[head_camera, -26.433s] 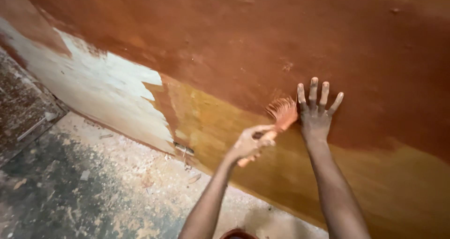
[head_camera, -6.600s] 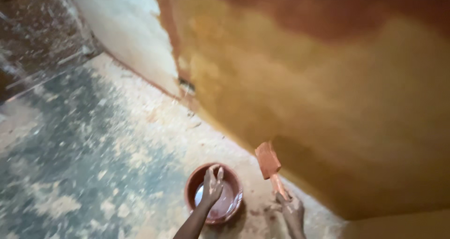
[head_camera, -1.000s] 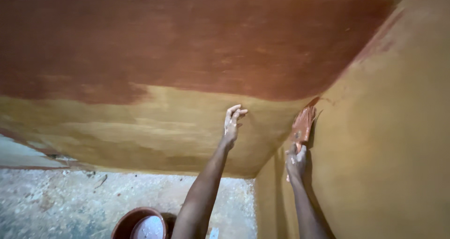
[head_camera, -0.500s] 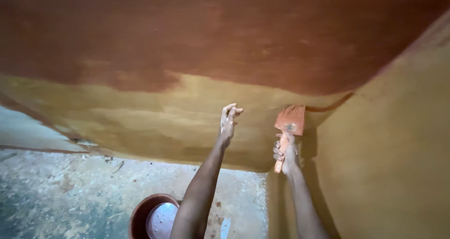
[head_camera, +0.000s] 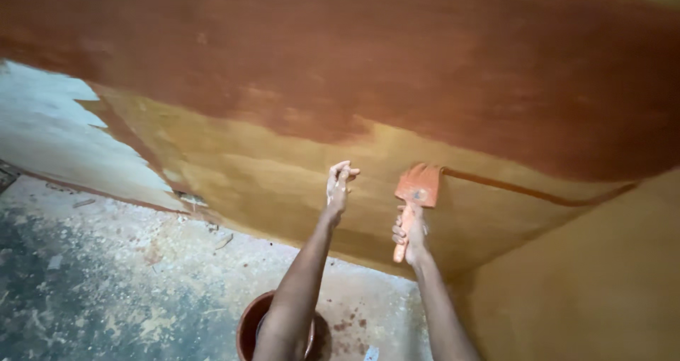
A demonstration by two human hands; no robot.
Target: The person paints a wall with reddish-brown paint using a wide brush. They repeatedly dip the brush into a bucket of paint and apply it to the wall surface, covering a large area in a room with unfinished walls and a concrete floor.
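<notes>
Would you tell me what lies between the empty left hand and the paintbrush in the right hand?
Only bare yellow-ochre wall shows between the left hand and the paintbrush, seen in the head view.

Both arms raised; left hand (head_camera: 338,186) loosely curled, right hand (head_camera: 411,233) fisted.

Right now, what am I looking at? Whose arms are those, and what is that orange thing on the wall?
These are a person's two bare arms, seen from a camera worn on their head, so you look where they look. The right hand has its grip closed on a paintbrush, which is smeared orange and pressed against the wall. The left hand holds nothing; its fingers are loosely curled near the wall. The wall is yellow-brown below and red-brown above, where the paint is. Down on the speckled floor, a round reddish bucket sits partly hidden behind the left arm.
</notes>
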